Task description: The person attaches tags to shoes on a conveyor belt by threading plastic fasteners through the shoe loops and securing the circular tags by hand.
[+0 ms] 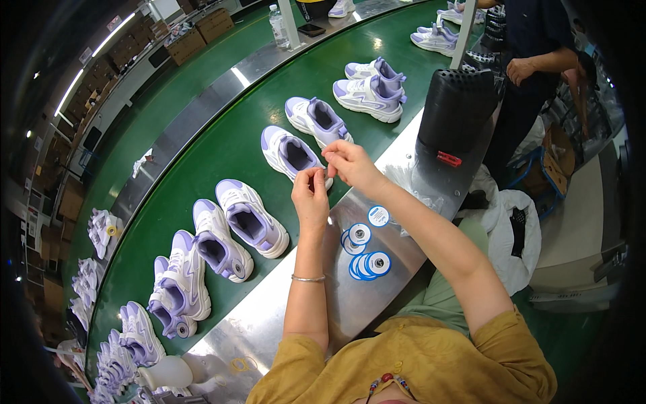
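pinching together above the edge of the green conveyor belt (202,155), the left hand (311,195) and right hand (350,165) meet fingertip to fingertip, both closed on something too small to make out (perhaps a thread or tie, but it cannot be told). just beyond the hands lies a white and lavender sneaker (291,153) on the belt, part of a row of matching pairs running along it. below the hands, on the bare metal surface (282,316) beside the belt, sit round blue and white tags (367,264) in a small overlapping pile, with one more tag (378,215) apart from it. a black perforated cylinder (457,108) stands farther along the surface, a red clip at its base. a thin bracelet (308,278) circles the left wrist. another person in dark clothing (531,40) stands at the far end, well apart.
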The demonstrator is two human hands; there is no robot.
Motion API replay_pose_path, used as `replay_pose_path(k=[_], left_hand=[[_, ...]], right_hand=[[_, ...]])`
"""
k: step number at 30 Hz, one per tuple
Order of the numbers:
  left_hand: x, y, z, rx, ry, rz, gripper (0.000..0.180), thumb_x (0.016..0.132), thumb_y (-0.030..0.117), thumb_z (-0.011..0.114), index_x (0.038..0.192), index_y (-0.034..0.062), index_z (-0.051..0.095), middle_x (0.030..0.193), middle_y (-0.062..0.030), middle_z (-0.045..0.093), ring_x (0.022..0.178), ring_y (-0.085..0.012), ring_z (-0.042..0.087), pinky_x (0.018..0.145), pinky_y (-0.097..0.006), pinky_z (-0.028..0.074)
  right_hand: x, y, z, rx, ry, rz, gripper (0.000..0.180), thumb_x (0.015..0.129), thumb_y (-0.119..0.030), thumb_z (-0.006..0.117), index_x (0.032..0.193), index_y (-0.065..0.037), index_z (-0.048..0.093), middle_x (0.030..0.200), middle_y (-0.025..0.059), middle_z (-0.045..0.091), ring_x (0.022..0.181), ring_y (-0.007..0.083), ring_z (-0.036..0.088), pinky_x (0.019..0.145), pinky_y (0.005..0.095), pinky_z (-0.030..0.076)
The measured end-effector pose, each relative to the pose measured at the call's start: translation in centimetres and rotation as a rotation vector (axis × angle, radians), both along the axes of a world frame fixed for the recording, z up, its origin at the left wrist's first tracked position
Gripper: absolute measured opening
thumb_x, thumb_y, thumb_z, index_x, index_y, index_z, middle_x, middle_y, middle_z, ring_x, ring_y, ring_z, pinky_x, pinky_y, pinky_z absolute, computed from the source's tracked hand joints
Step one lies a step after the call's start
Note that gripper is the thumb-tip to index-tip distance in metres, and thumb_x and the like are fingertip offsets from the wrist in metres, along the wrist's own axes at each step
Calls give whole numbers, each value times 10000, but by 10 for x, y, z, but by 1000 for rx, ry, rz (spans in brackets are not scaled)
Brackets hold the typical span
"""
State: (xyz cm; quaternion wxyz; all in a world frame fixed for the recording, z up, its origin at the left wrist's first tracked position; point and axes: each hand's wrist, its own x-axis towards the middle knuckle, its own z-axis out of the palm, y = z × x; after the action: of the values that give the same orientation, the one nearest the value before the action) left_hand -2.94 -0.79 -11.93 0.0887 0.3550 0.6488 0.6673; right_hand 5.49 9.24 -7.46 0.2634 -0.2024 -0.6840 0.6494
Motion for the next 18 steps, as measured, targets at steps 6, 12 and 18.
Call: replay_pose_path(k=[6, 12, 18], left_hand=[[-1, 2, 4, 10, 32, 17, 104, 872, 72, 552, 848, -25, 580, 774, -68, 564, 668, -126, 528, 615, -253, 438], [-3, 7, 2, 59, 48, 23, 135, 887, 102, 557, 898, -22, 610, 744, -5, 575, 621, -61, 478, 554, -200, 386], [-13, 3, 4, 57, -139, -53, 161, 881, 75, 555, 999, 8, 642, 740, 22, 555, 563, -10, 415, 464, -171, 300]], right_hand=[[-1, 1, -12, 36, 23, -7, 113, 839, -107, 606, 899, -14, 583, 735, -3, 577, 662, 47, 527, 566, 188, 418], [-7, 1, -14, 102, 48, -61, 82, 815, -86, 621, 826, -11, 589, 721, 3, 574, 643, 46, 517, 528, 188, 405], [-5, 0, -2, -98, 68, -27, 64, 811, -82, 602, 799, -24, 576, 679, 6, 573, 561, 38, 476, 411, 176, 322]])
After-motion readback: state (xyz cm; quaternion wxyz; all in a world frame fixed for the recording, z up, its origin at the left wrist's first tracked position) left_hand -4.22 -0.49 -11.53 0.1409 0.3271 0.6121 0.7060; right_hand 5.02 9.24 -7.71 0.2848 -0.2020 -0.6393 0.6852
